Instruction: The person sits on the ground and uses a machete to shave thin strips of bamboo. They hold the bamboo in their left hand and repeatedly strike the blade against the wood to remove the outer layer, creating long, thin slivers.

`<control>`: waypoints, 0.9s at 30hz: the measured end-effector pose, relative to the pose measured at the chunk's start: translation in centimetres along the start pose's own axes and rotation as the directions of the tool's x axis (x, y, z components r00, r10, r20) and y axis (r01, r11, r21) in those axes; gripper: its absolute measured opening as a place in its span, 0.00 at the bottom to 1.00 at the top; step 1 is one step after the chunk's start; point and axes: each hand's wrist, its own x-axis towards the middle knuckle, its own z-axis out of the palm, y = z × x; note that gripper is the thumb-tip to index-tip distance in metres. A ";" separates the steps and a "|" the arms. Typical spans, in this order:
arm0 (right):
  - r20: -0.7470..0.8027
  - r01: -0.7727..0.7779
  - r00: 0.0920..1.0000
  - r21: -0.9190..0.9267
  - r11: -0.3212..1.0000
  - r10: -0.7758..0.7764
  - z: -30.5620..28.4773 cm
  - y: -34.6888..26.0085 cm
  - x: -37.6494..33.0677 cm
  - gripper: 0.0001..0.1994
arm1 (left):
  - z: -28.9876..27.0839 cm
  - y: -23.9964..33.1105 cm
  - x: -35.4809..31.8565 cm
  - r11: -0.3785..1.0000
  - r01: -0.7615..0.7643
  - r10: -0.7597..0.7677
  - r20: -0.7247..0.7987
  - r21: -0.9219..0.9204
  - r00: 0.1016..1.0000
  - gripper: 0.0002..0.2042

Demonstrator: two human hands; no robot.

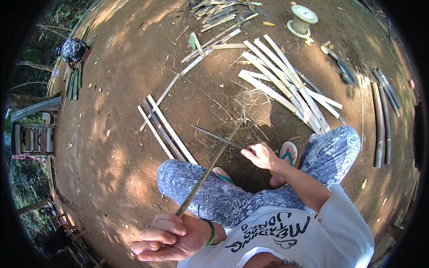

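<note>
Free soil [103,147] leftward, strip [207,174] and knife [213,134] obstacles ahead.

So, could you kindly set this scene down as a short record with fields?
Setting: brown earth ground, patched with sun and shade
Left hand: grip closed around the near end of a long, thin strip
Right hand: grip closed on a knife, blade pointing left
Knife and strip: cross in this view; contact cannot be told
Ahead to the right: fanned pale strips
Ahead to the left: three strips side by side
Farther off: pale spool
Far right: dark poles
</note>
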 end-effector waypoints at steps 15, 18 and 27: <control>0.078 -0.141 0.987 -0.019 0.990 0.142 -2.0 -2.1 -1.2 0.31 | 1.6 -0.6 -1.9 0.979 -0.082 0.097 0.071 -0.184 0.993 0.20; 0.127 -0.311 0.942 -0.007 0.950 0.309 -1.3 2.0 0.0 0.32 | 2.3 -0.5 -1.6 0.972 -0.116 0.129 0.047 -0.204 0.991 0.21; 0.104 -0.364 0.928 0.056 0.930 0.357 1.3 8.9 1.0 0.35 | 2.8 -0.9 -1.3 0.971 -0.100 0.103 0.002 -0.215 0.995 0.21</control>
